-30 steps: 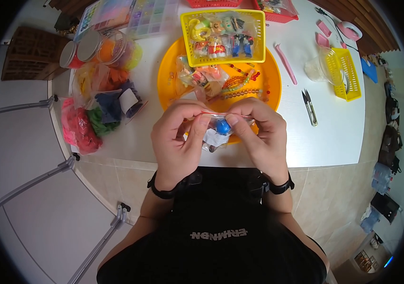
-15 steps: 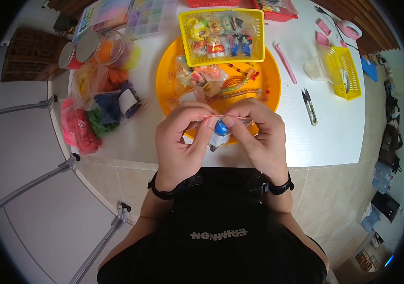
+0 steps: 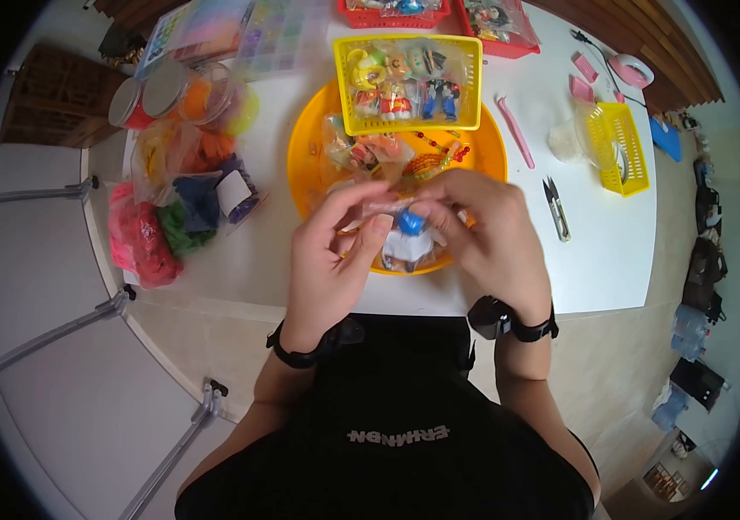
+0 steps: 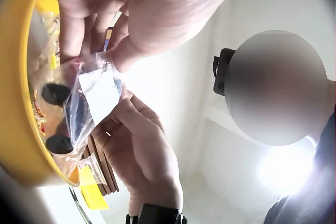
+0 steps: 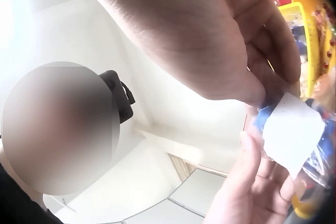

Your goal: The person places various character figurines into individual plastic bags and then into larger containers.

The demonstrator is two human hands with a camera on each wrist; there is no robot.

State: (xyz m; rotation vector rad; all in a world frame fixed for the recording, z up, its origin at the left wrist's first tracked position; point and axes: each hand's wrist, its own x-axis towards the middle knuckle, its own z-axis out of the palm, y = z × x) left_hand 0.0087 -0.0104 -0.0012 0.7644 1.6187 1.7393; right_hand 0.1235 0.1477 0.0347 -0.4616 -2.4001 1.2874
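In front of me, over the near edge of the round yellow tray (image 3: 300,165), hangs a small clear zip bag (image 3: 408,249). Inside it show a blue, rounded piece (image 3: 410,223) and a folded white paper (image 4: 100,92). Dark rounded ends (image 4: 58,144) of its contents show in the left wrist view. My left hand (image 3: 332,260) pinches the bag's upper edge on the left between thumb and fingers. At the top right, beside the blue piece, my right hand (image 3: 495,238) pinches the bag, its fingertips partly hidden behind it.
A yellow basket (image 3: 474,87) of bagged figurines rests on the tray's far side, with beaded strings (image 3: 426,165) below it. Bagged coloured material (image 3: 149,238) and lidded jars (image 3: 166,91) stand left. Rightward lie thread snips (image 3: 556,211), pink tweezers (image 3: 517,130) and another yellow basket (image 3: 621,147).
The thumbs, close together at the bag's top edge before, are now further apart. My right hand has turned and shifted right, and more of the bag's lower part shows.
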